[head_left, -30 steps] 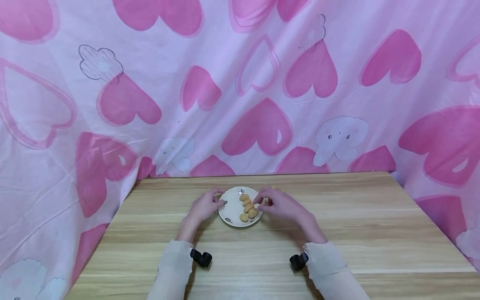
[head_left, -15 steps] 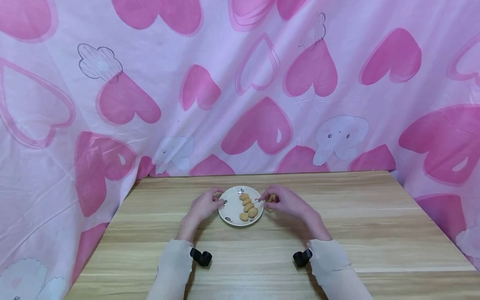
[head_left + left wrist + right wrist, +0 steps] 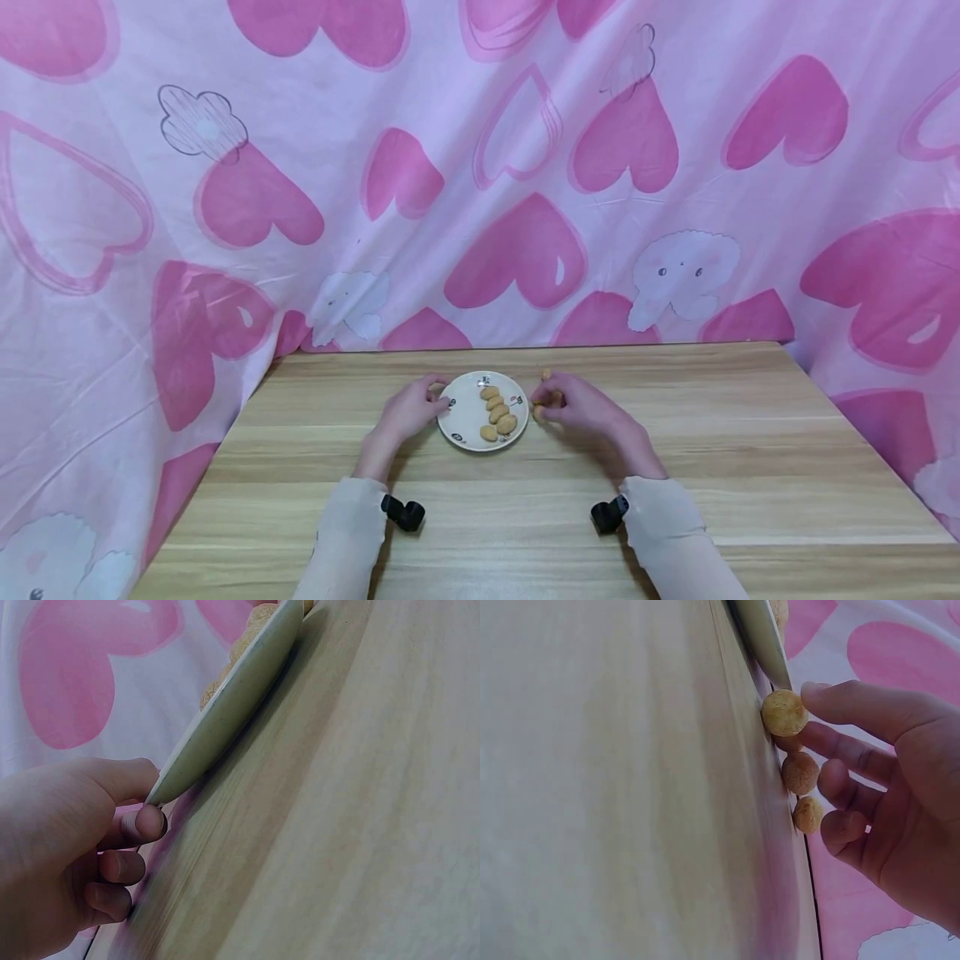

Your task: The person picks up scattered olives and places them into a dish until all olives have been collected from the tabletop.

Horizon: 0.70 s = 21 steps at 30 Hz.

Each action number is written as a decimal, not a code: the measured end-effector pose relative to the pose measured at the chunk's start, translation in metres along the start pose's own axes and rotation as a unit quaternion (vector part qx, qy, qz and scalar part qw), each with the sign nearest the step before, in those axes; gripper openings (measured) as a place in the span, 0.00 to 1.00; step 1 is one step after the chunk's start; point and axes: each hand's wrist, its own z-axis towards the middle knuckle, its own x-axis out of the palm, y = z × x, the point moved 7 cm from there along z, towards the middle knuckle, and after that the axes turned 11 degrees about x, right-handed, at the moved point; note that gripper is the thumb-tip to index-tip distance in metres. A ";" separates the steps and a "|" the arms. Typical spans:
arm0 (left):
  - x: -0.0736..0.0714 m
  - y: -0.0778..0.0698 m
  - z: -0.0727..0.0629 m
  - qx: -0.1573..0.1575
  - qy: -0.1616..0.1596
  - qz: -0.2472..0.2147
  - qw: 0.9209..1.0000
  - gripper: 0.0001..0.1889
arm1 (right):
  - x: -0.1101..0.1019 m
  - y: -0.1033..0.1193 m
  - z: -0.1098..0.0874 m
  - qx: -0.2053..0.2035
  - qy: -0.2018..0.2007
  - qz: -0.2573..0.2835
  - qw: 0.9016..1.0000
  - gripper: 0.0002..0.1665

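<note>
My left hand (image 3: 407, 411) pinches the left rim of a small white plate (image 3: 461, 408) with dark printed marks. The left wrist view shows its thumb above the rim and a finger beneath. Several small golden-brown cookies (image 3: 497, 413) lie on the plate's right half, most in a slanting row. Just right of the plate, my right hand (image 3: 583, 407) is at more cookies on the table. In the right wrist view, its thumb tip is at the edge of a round cookie (image 3: 784, 713), and its index finger reaches behind. A gap shows between thumb and index finger.
More loose cookies (image 3: 801, 773) sit in a line on the wooden table (image 3: 495, 517), one of them (image 3: 546, 374) beyond the right hand. A pink heart-patterned cloth (image 3: 517, 250) hangs behind the table and at its sides. Each sleeve carries a small black camera (image 3: 609, 514).
My right hand has moved right, from over the plate's right edge to the cookies on the table. The plate's cookies near that edge are now uncovered. My left hand stays on the rim.
</note>
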 end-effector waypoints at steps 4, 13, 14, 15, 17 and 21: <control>0.000 0.001 0.000 -0.002 0.002 0.000 1.000 0.22 | 0.002 0.001 -0.001 0.006 0.008 0.005 1.000 0.12; 0.002 0.001 0.001 -0.005 0.008 0.002 1.000 0.22 | 0.009 -0.002 0.001 0.038 0.019 0.009 0.999 0.14; 0.002 0.001 0.001 -0.006 0.007 0.001 1.000 0.22 | 0.009 -0.003 0.001 0.043 0.017 0.006 0.999 0.14; 0.001 0.001 0.001 -0.005 0.006 0.001 1.000 0.22 | 0.009 -0.003 0.002 0.047 0.014 0.004 0.999 0.14; 0.001 0.001 0.001 -0.005 0.004 0.001 1.000 0.22 | 0.008 -0.004 0.002 0.056 0.008 -0.003 0.998 0.15; 0.001 0.000 0.001 -0.002 0.000 -0.002 1.000 0.22 | 0.006 -0.002 0.001 0.054 -0.002 -0.012 0.998 0.15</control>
